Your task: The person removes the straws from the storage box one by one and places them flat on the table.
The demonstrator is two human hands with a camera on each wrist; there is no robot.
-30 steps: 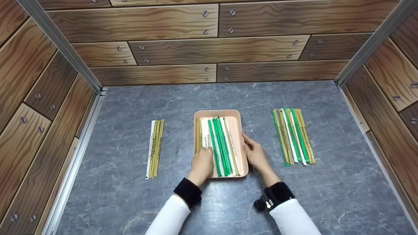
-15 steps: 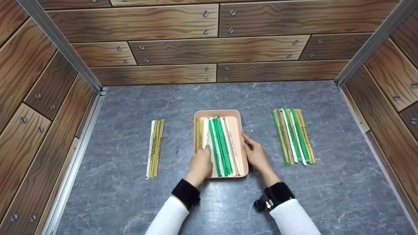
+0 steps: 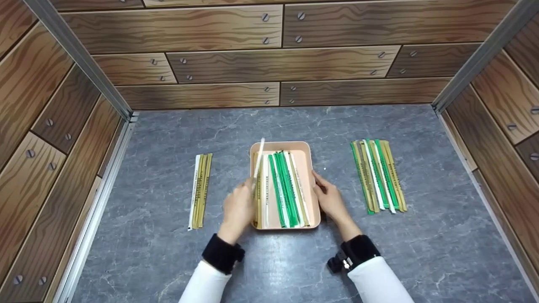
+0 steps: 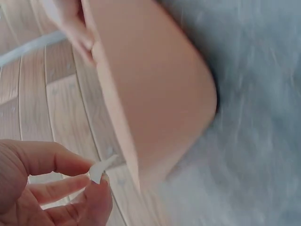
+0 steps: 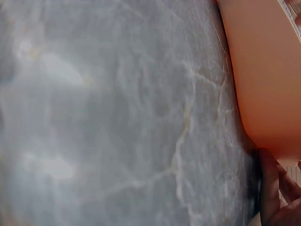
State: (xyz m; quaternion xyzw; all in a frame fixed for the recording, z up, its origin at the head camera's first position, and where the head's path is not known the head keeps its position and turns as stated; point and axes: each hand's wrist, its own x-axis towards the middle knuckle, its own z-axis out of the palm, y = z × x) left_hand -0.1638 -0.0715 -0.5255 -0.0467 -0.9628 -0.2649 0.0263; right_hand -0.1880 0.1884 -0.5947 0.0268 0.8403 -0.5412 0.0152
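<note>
My left hand (image 3: 239, 206) pinches a white paper-wrapped straw (image 3: 259, 155) between thumb and fingers, over the left rim of a pink tray (image 3: 305, 168). The straw tilts up and away; its end (image 4: 101, 169) sticks out of the fingertips in the left wrist view. In the tray lie white straws (image 3: 266, 198), green straws (image 3: 286, 189) and gold straws (image 3: 258, 214), side by side lengthwise. My right hand (image 3: 330, 202) rests against the tray's right outer side, fingers extended along the wall (image 5: 263, 94) in the right wrist view.
To the left on the grey marbled table (image 3: 160, 261) lies a small row of gold and white straws (image 3: 200, 191). A larger row of green, gold and white straws (image 3: 379, 176) lies to the right. Wood-patterned walls (image 3: 223, 65) enclose the table at the back and sides.
My left hand has lifted the white straw from among the others in the tray and moved left to the tray's left rim. The right hand and the tray have stayed put.
</note>
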